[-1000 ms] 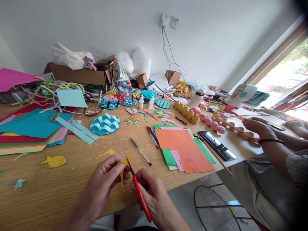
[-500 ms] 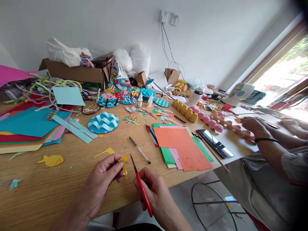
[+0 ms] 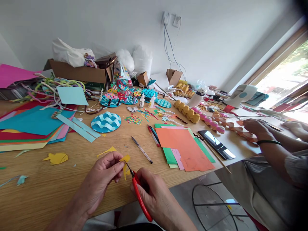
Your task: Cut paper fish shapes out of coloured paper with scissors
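My left hand [image 3: 106,175] pinches a small piece of yellow paper [image 3: 125,158] between thumb and fingers, with a narrow strip of it hanging down. In my right hand [image 3: 154,192] are red-handled scissors [image 3: 141,199], their blade tips right at the yellow paper. How far the blades are parted is hard to make out. Left of my hands lies a yellow paper fish [image 3: 57,158] with a drawn eye and gill line. A yellow paper offcut [image 3: 107,151] rests just behind my left hand. A pen [image 3: 141,149] lies on the table beyond the scissors.
Orange paper [image 3: 183,147] tops a pile of sheets beside a black phone [image 3: 216,144] and a thin stick. Coloured paper [image 3: 36,120] is stacked at left. A wavy blue disc [image 3: 106,122] lies mid-table. At right, another person's hands [image 3: 256,128] work near egg-carton strips [image 3: 216,125].
My right hand has brought the scissors left, so their tips now meet the yellow paper. My left hand keeps its pinch. The whole view has shifted slightly.
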Available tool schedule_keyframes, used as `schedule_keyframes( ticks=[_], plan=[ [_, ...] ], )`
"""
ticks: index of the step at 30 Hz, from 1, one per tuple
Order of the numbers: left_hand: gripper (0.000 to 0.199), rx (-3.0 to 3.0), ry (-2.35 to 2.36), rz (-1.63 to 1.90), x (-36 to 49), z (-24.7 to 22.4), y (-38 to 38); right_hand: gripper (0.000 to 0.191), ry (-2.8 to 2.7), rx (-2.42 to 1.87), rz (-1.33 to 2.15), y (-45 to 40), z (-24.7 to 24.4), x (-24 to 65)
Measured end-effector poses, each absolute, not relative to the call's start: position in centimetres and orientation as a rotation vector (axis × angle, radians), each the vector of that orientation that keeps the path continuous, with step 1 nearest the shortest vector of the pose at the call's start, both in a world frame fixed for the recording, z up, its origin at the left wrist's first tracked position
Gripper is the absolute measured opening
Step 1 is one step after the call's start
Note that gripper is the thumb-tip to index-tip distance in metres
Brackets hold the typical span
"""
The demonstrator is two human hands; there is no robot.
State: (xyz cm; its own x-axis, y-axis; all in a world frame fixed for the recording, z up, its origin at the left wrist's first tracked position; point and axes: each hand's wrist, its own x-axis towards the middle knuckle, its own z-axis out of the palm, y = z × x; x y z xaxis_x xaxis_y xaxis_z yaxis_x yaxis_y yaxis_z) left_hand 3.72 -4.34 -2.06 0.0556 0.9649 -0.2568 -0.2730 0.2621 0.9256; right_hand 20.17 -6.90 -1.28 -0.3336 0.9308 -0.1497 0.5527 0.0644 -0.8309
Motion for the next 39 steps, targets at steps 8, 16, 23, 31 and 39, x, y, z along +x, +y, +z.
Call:
schedule_keyframes(
  ticks=[8,16,23,31,39],
  plan=[
    [0.011,0.825,1.106,1.052,3.6,-2.1,-4.1,0.019,-1.884,-1.456,1.187,-6.7,-1.5,20.1],
    [0.013,0.897,1.105,0.969,3.8,-1.8,-3.6,0.024,-1.874,-1.469,1.153,-6.7,-2.1,20.5],
    [0.016,0.961,1.094,0.953,4.0,-1.9,-3.3,0.027,-1.732,-1.454,1.241,-6.6,-2.4,20.8],
    [0.016,0.831,1.082,1.117,4.3,-1.9,-3.9,0.028,-1.312,-1.171,1.382,-6.1,-2.2,19.5],
    [0.014,0.857,1.092,1.169,4.4,-1.9,-4.6,0.025,-1.219,-1.108,1.28,-4.1,-2.4,17.1]
  ],
)
